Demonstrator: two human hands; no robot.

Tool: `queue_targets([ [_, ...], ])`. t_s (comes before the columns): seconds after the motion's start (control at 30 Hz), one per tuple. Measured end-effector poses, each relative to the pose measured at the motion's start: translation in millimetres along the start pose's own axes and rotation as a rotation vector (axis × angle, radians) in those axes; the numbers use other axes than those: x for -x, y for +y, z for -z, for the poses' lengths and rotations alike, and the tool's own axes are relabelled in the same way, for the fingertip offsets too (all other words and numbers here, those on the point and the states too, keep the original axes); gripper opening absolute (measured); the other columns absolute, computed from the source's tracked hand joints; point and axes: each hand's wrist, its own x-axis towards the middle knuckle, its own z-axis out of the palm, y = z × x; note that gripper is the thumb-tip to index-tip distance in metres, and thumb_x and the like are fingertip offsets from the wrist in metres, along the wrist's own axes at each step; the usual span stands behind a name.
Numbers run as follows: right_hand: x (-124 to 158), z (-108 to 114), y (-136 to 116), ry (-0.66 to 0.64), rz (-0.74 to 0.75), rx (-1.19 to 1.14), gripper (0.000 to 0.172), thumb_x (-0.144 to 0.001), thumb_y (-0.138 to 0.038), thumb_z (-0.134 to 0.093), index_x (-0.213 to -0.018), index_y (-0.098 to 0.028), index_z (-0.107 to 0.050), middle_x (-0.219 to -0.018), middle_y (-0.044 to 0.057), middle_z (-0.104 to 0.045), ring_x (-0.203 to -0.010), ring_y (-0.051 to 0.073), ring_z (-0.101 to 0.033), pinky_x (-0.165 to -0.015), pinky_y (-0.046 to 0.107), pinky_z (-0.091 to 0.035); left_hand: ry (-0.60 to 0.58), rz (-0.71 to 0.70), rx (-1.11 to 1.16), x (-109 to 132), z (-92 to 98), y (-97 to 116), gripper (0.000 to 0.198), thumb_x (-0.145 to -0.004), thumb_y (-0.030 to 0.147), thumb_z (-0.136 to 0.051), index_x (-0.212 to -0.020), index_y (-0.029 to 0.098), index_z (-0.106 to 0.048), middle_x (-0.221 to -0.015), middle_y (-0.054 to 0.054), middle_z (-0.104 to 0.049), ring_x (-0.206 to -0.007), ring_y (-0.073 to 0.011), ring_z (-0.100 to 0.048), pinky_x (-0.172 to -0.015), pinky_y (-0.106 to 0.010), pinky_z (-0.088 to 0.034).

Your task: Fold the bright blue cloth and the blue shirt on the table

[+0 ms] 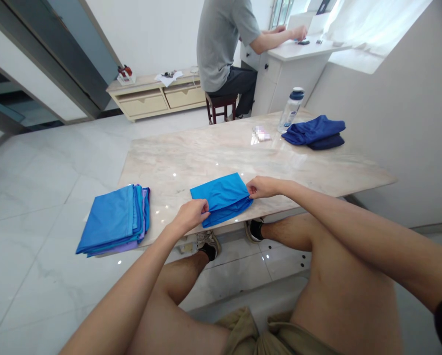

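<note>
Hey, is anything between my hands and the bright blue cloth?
Nothing visible: your left hand pinches the bright blue cloth at its left end, your right hand at its right. The folded stack lies apart to the left; the bottle and dark blue cloth are beyond your right hand.

Looks like thin, smooth cloth in the folded bright-blue rectangle [221,191] and the squarish blue-and-purple stack [108,214]. Gleams like polished stone across the long, pale pinkish desk [162,162]. Seems clear, glossy plastic in the cylindrical blue-capped bottle [289,111].
</note>
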Motion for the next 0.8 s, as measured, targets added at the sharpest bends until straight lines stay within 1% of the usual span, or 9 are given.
queue_targets([
  [0.13, 3.8, -1.2, -6.4, -0.107, -0.062, -0.025, 0.002, -0.084, -0.018, -0.079, -0.085, -0.019, -0.077, -0.088, 0.004, -0.078, -0.083, 0.021, -0.071, -0.071, 0.028, -0.045, -0.027, -0.09, 0.08, 7.2, 4.3, 5.0, 0.011, -0.095, 0.034, -0.068, -0.098, 0.025, -0.073, -0.097, -0.007, -0.08, -0.092, -0.0272, -0.073, -0.072, -0.034, -0.045],
  [0.27, 6.8, 0.6, -8.8, -0.359, -0.339, -0.04, 0.012, -0.078, -0.017, -0.084, -0.072, -0.017, -0.073, -0.077, 0.006, -0.075, -0.074, 0.024, -0.071, -0.068, 0.031, -0.05, -0.207, -0.097, 0.018, 12.3, 6.2, 9.6, 0.017, -0.089, 0.042, -0.078, -0.085, 0.026, -0.075, -0.089, -0.006, -0.079, -0.085, -0.0269, -0.072, -0.068, -0.033, -0.042],
  [0.33, 6.3, 3.8, -7.5, -0.288, -0.363, -0.015, 0.014, -0.079, -0.021, -0.087, -0.075, -0.016, -0.074, -0.079, 0.008, -0.076, -0.076, 0.025, -0.072, -0.069, 0.032, -0.05, -0.24, -0.083, -0.018, 12.9, 6.1, 9.6, 0.023, -0.088, 0.047, -0.081, -0.082, 0.026, -0.075, -0.088, -0.006, -0.079, -0.086, -0.0276, -0.072, -0.068, -0.033, -0.041],
  [0.4, 4.3, 7.3, -6.8, -0.128, -0.263, -0.002, 0.014, -0.08, -0.023, -0.088, -0.087, -0.017, -0.077, -0.089, 0.009, -0.079, -0.085, 0.026, -0.074, -0.072, 0.031, -0.05, -0.197, -0.08, -0.016, 12.2, 5.5, 8.4, 0.025, -0.091, 0.049, -0.078, -0.083, 0.025, -0.074, -0.091, -0.007, -0.08, -0.087, -0.0276, -0.072, -0.068, -0.033, -0.04],
  [0.47, 1.6, 9.0, -8.7, -0.056, -0.135, -0.045, 0.024, -0.08, -0.024, -0.089, -0.101, -0.018, -0.079, -0.1, 0.007, -0.081, -0.091, 0.024, -0.074, -0.075, 0.029, -0.05, -0.138, -0.072, 0.004, 10.6, 4.0, 6.4, 0.023, -0.094, 0.048, -0.075, -0.087, 0.025, -0.072, -0.095, -0.006, -0.08, -0.088, -0.0267, -0.073, -0.069, -0.033, -0.041],
  [0.53, -0.7, 7.6, -13.3, -0.075, -0.053, -0.094, 0.033, -0.08, -0.027, -0.089, -0.111, -0.02, -0.079, -0.105, 0.006, -0.081, -0.093, 0.023, -0.075, -0.076, 0.028, -0.051, -0.113, -0.057, 0.019, 8.6, 1.5, 3.4, 0.02, -0.094, 0.046, -0.074, -0.094, 0.026, -0.071, -0.099, -0.006, -0.08, -0.09, -0.0262, -0.073, -0.07, -0.032, -0.043],
  [0.6, -1.8, 3.4, -19.6, -0.104, -0.055, -0.048, 0.037, -0.079, -0.029, -0.09, -0.113, -0.022, -0.08, -0.106, 0.006, -0.082, -0.095, 0.025, -0.076, -0.078, 0.029, -0.052, -0.122, -0.048, 0.036, 6.5, -2.0, -0.7, 0.021, -0.093, 0.044, -0.075, -0.102, 0.026, -0.07, -0.101, -0.006, -0.08, -0.091, -0.026, -0.073, -0.07, -0.032, -0.044],
  [0.73, 0.5, -7.0, -30.0, -0.13, -0.2, 0.164, 0.017, -0.081, -0.021, -0.084, -0.099, -0.02, -0.083, -0.108, 0.015, -0.081, -0.1, 0.033, -0.078, -0.08, 0.035, -0.055, -0.171, -0.03, 0.12, 3.3, -9.5, -10.6, 0.024, -0.092, 0.043, -0.074, -0.107, 0.024, -0.071, -0.099, -0.006, -0.081, -0.087, -0.0255, -0.073, -0.07, -0.033, -0.045],
  [0.8, 2.8, -10.8, -33.1, -0.13, -0.245, 0.202, 0.016, -0.081, -0.019, -0.082, -0.097, -0.018, -0.084, -0.107, 0.019, -0.08, -0.101, 0.037, -0.079, -0.082, 0.039, -0.057, -0.181, -0.03, 0.157, 2.4, -11.9, -13.8, 0.022, -0.092, 0.042, -0.073, -0.105, 0.024, -0.072, -0.098, -0.006, -0.081, -0.085, -0.0248, -0.073, -0.07, -0.033, -0.046],
])
